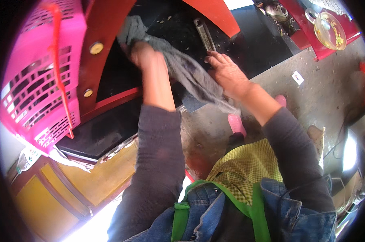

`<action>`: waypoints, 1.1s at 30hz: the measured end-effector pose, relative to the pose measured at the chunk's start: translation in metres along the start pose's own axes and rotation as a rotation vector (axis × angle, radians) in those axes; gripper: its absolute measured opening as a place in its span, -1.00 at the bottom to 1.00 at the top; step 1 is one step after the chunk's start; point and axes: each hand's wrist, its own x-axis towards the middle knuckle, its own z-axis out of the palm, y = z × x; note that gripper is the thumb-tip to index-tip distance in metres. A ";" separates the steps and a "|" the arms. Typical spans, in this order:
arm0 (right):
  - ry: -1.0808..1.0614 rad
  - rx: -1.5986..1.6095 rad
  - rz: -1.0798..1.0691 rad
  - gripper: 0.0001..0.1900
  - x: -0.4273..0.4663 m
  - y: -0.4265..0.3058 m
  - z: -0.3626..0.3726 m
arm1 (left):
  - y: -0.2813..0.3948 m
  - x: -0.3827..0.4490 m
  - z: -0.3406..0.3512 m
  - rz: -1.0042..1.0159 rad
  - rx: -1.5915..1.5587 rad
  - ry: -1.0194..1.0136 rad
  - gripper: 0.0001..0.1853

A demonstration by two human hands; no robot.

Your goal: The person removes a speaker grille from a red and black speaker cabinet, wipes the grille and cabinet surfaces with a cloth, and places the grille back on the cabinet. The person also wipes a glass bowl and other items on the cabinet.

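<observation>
A long grey cloth [188, 68] stretches over a black surface [176, 28] strewn with small crumbs. My left hand [144, 56], blurred, grips the cloth towards its upper left end. The rest of the cloth trails down to the right, beside and partly behind my right hand [229, 74]. My right hand has its fingertips at the near end of a metal bar-shaped tool or handle [205, 35] lying on the black surface. Whether those fingers hold the bar or the cloth, I cannot tell.
A pink plastic basket [45, 90] stands at the left, by a red panel [96, 65] with brass-coloured discs. At the upper right, a clear cup [330, 31] with food scraps sits on a red surface [318, 50]. Below are the concrete floor [321, 96] and a small card [297, 78].
</observation>
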 end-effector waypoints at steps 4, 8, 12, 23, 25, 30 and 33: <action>0.213 0.082 -0.005 -0.53 -0.015 0.008 0.013 | -0.025 0.030 0.050 -0.134 -0.061 -0.091 -0.42; 0.164 -0.055 0.272 -0.41 -0.020 -0.012 -0.004 | -0.070 0.040 0.061 0.419 0.797 -0.322 -0.40; 0.041 -0.064 0.408 -0.36 -0.016 -0.021 -0.011 | -0.098 0.056 0.043 0.510 1.337 -0.575 -0.30; -0.005 0.347 0.320 -0.41 -0.091 -0.004 -0.025 | -0.078 0.012 0.020 0.522 1.490 -0.775 -0.46; -0.091 0.488 0.377 -0.58 -0.123 -0.009 -0.034 | -0.079 -0.011 -0.003 0.549 1.466 -0.789 -0.52; -0.263 0.857 0.626 -0.77 -0.234 -0.038 -0.009 | -0.043 -0.103 -0.058 0.569 1.316 -1.029 -0.62; -0.369 1.083 0.900 -0.81 -0.279 -0.063 0.024 | -0.019 -0.125 -0.077 0.464 1.159 -1.138 -0.61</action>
